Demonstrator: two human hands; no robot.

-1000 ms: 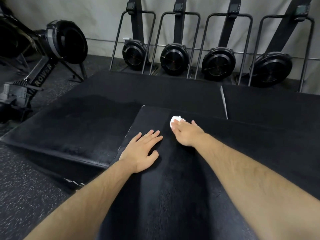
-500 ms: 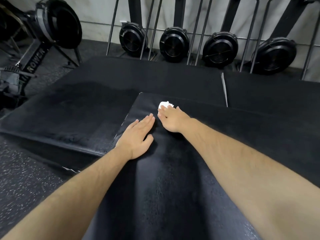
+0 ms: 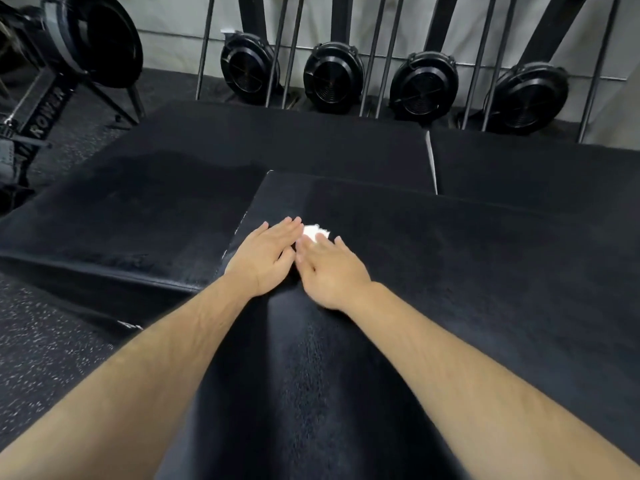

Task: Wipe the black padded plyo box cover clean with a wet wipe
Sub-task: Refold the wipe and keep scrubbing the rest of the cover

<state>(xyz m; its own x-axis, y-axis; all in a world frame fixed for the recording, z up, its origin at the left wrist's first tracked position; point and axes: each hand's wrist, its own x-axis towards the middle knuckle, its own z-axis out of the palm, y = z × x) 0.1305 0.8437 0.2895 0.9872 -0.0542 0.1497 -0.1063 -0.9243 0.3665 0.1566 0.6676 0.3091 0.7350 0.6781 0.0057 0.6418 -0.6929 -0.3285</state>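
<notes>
The wet wipe (image 3: 316, 233) sits bunched near the far left corner of the box cover (image 3: 450, 271), pressed down under the right hand's (image 3: 330, 271) straight fingers, probably for scrubbing. The left hand (image 3: 265, 252) lies flat just beside it, holding nothing, likely steadying the cover.

Four rowing machines (image 3: 332, 77) stand on end along the grey wall (image 3: 173, 32). Another rower (image 3: 48, 109) sits at the left on the speckled floor (image 3: 45, 358). Lower black pads (image 3: 294, 140) lie side by side before the wall.
</notes>
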